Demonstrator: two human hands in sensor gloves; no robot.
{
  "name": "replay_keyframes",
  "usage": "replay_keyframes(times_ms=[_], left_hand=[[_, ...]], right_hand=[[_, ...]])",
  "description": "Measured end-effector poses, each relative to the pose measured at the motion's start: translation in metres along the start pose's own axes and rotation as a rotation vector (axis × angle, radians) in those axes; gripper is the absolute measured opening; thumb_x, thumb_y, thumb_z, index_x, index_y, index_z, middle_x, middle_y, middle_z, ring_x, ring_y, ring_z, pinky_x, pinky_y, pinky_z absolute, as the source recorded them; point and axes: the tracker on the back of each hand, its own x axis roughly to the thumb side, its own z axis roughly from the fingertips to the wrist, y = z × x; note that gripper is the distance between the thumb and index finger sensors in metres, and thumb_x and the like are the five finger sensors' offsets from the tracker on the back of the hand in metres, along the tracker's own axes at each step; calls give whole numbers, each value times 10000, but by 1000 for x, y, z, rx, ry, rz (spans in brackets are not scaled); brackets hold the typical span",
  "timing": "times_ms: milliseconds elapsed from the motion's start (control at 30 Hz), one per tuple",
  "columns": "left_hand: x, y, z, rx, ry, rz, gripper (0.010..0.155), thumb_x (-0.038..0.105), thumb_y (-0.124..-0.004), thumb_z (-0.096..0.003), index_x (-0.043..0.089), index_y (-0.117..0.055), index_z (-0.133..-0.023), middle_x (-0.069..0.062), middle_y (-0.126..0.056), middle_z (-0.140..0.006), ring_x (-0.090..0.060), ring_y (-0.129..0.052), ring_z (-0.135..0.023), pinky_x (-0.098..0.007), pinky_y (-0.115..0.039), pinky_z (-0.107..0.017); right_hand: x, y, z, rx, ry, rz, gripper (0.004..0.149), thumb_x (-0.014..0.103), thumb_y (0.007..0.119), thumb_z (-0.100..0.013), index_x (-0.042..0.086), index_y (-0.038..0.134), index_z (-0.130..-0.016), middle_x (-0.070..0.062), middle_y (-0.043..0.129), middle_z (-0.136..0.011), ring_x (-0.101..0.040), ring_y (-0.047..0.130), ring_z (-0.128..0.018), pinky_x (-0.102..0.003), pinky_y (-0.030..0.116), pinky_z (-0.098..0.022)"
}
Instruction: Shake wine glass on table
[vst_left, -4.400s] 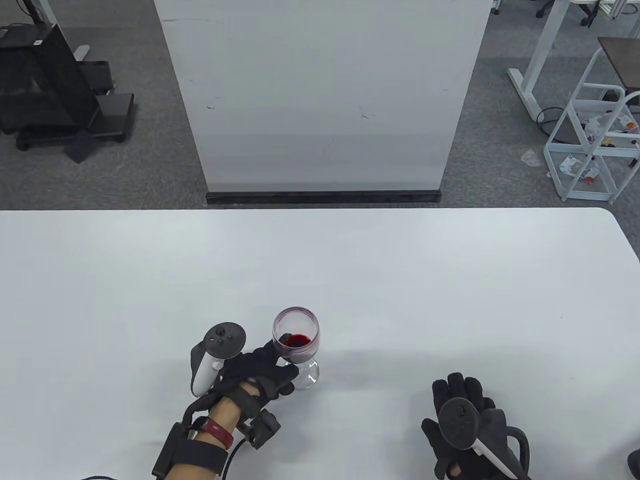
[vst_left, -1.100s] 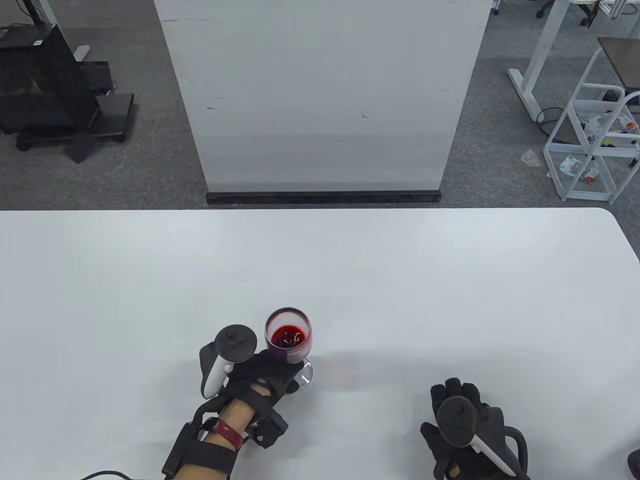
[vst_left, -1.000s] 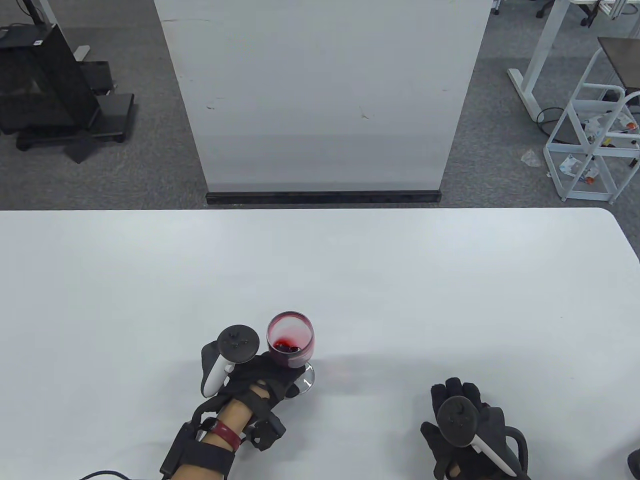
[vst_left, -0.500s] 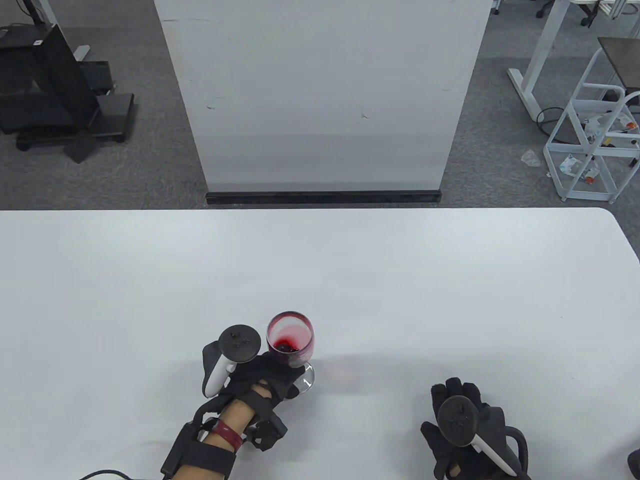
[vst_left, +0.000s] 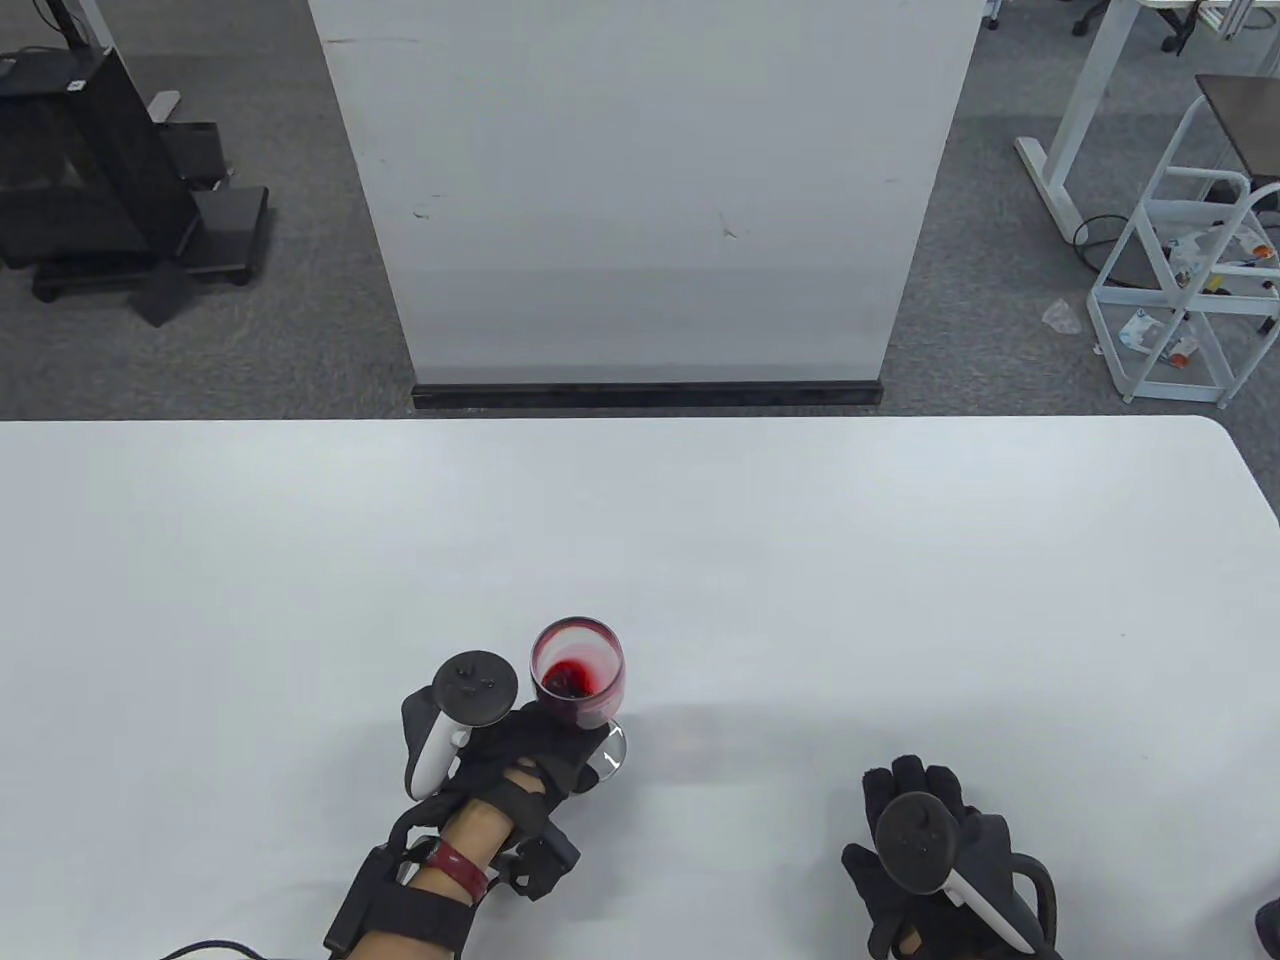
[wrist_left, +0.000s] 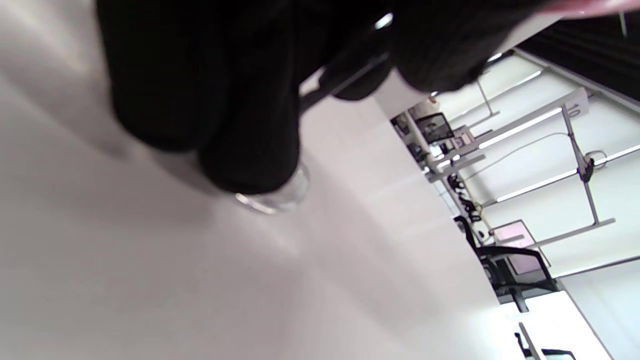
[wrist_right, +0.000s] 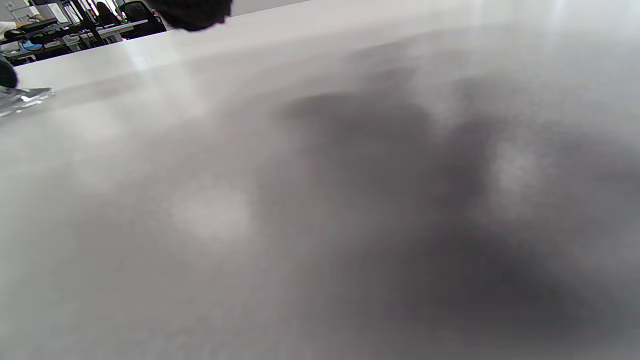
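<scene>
A wine glass (vst_left: 577, 672) with a little red wine stands near the table's front edge, left of centre. My left hand (vst_left: 545, 745) grips it around the stem, just under the bowl, with its foot (vst_left: 612, 752) on the table. In the left wrist view the gloved fingers (wrist_left: 250, 145) cover the stem and only the rim of the foot (wrist_left: 280, 200) shows. My right hand (vst_left: 925, 835) rests flat on the table to the right, holding nothing. The foot also shows at the left edge of the right wrist view (wrist_right: 22, 97).
The white table (vst_left: 800, 560) stretches far and wide around the glass. A white partition panel (vst_left: 640, 190) stands beyond the far edge. A white rack (vst_left: 1190, 270) is on the floor at the right.
The glass has swayed slightly from side to side in my left hand and the wine has sloshed around in the bowl. My right hand has stayed still.
</scene>
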Motion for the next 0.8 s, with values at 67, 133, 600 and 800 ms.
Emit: replay_keyframes(times_ms=[67, 133, 600, 800], left_hand=[[-1, 1, 1, 65, 18, 15, 519, 481, -761, -482, 262, -658, -941, -84, -713, -989, -255, -1044, -609, -348, -899, -425], [0, 0, 1, 77, 11, -1, 518, 480, -753, -479, 262, -662, -940, -88, -718, -986, -252, -1050, -600, -345, -904, -418], [-2, 0, 1, 87, 8, 23, 526, 481, -746, -481, 255, -646, -945, -98, -702, -990, -252, -1044, -607, -346, -897, -431], [-4, 1, 1, 99, 12, 38, 535, 491, -744, -482, 255, -637, -950, -100, -694, -994, -254, -1039, -617, -346, -894, -439]], right_hand=[[0, 0, 0, -1, 2, 3, 744, 521, 652, -497, 252, 248, -1060, -37, 125, -1150, -359, 112, -1052, -591, 296, -765], [0, 0, 0, -1, 0, 4, 742, 521, 651, -498, 252, 247, -1060, -36, 125, -1150, -360, 111, -1052, -590, 296, -765], [0, 0, 1, -8, 3, 5, 743, 522, 651, -498, 253, 247, -1060, -37, 124, -1150, -359, 111, -1052, -592, 294, -765], [0, 0, 1, -5, 7, 8, 744, 521, 652, -498, 252, 246, -1060, -37, 124, -1150, -360, 110, -1051, -592, 295, -765]])
